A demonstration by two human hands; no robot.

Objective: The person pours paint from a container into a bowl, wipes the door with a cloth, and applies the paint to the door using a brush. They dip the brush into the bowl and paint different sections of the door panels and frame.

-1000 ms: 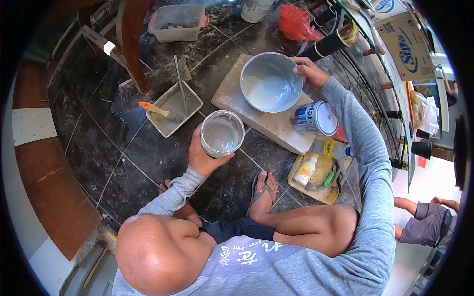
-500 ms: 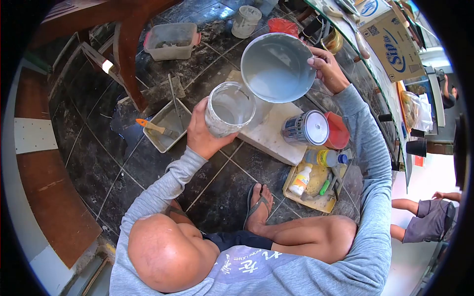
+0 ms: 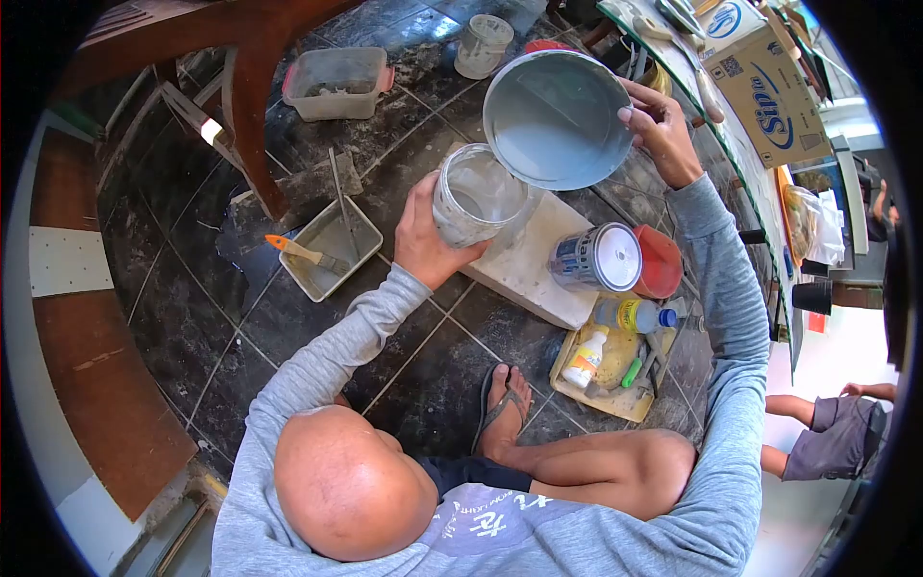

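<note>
Tiles (image 3: 423, 361) below, and at twelve o'clock the cup (image 3: 481, 192) is clasped in the left hand's (image 3: 423, 240) curled fingers; at one, the tilted pot (image 3: 558, 120) is pinched at its rim by the right hand (image 3: 665, 137); farther, at eleven, a bin (image 3: 336, 85) is seen.

The cup (image 3: 463, 227) is smeared translucent plastic, the pot (image 3: 558, 111) smooth inside, the block (image 3: 527, 267) matt and rough, the tin (image 3: 586, 258) glossy, the bottle (image 3: 615, 313) clear shiny plastic, the box (image 3: 764, 96) matt cardboard, and the sleeve (image 3: 327, 356) creased cloth.
</note>
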